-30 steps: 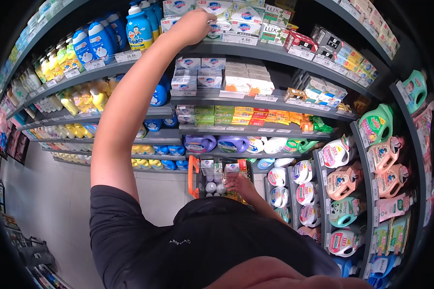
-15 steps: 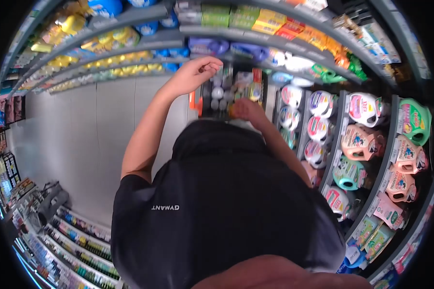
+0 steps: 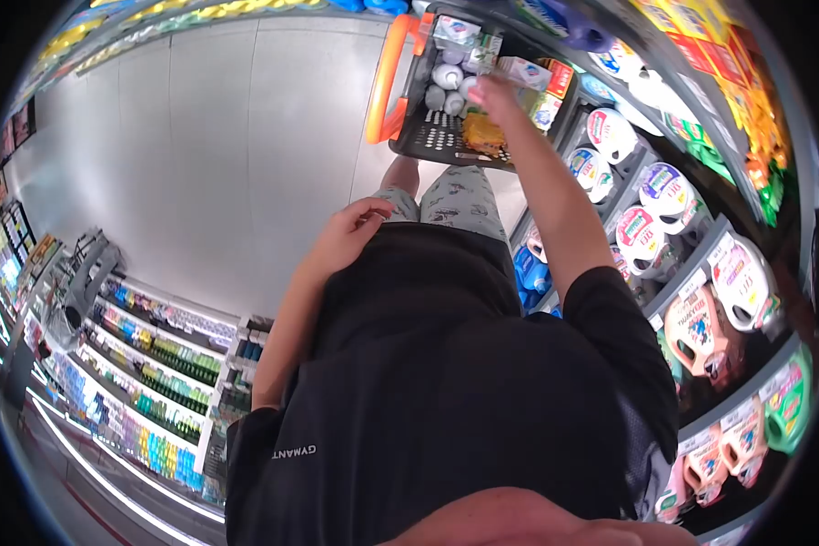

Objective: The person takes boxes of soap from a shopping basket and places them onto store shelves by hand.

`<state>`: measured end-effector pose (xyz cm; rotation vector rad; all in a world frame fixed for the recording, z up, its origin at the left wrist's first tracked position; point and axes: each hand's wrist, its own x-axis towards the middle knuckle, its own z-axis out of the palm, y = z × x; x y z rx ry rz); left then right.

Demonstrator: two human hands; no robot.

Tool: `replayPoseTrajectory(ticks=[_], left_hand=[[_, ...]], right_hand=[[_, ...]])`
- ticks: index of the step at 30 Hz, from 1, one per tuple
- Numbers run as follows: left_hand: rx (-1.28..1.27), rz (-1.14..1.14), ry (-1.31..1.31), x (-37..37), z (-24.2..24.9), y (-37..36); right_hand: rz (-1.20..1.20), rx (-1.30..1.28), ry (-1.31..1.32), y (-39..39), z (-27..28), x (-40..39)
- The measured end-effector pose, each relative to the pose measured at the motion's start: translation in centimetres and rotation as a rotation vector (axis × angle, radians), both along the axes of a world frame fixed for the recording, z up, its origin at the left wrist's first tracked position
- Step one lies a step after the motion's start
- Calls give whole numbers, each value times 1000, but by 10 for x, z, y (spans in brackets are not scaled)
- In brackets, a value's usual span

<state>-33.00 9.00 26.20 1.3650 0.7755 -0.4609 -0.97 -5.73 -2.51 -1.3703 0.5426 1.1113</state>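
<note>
My right hand [image 3: 497, 98] is over a black shopping basket [image 3: 409, 136] with an orange handle [image 3: 388, 82]. Motion blurs its fingers. Under and beside it stand several white-capped bottles [image 3: 447, 76]. A yellow-orange pack [image 3: 484, 134] lies on the basket floor near its close edge, apart from the hand. Boxes, including a white one [image 3: 524, 73] and a red one [image 3: 558, 78], fill the far and right parts. By my waist, my left hand [image 3: 350, 235] hangs with loosely bent fingers and nothing in it.
Shelves of detergent jugs [image 3: 642, 235] run close along my right side. Yellow and red packs [image 3: 692, 45] line the upper right shelf. Pale floor tiles [image 3: 209, 136] stretch to my left. More shelves of bottles [image 3: 155, 364] stand at the lower left.
The view has tilted down to the basket. My left hand has dropped from beside the basket to my waist. The yellow-orange pack by my right hand now lies in the basket, away from it.
</note>
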Motion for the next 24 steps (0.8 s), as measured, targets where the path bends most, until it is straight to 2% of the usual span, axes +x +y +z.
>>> replayPoseTrajectory(ticks=[3,5,10,14,19,22,24], left_hand=[[-30,81,132,-13,2,-6],[-55,136,173,-16,4,-12],[-52,187,219,-24,2,-16],[-35,210,245,-27,2,-15],[-9,192,214,-14,5,-11],[1,158,174,0,12,-7],[36,134,91,8,14,-4]], right_hand=[[113,-118,-144,30,-63,28],[104,-96,-119,45,-99,39],[3,-189,-108,80,-97,56],[30,-294,-36,84,-93,61],[-50,-342,-9,96,-66,62],[162,-500,-228,82,-22,52],[328,-631,-639,58,-7,39]])
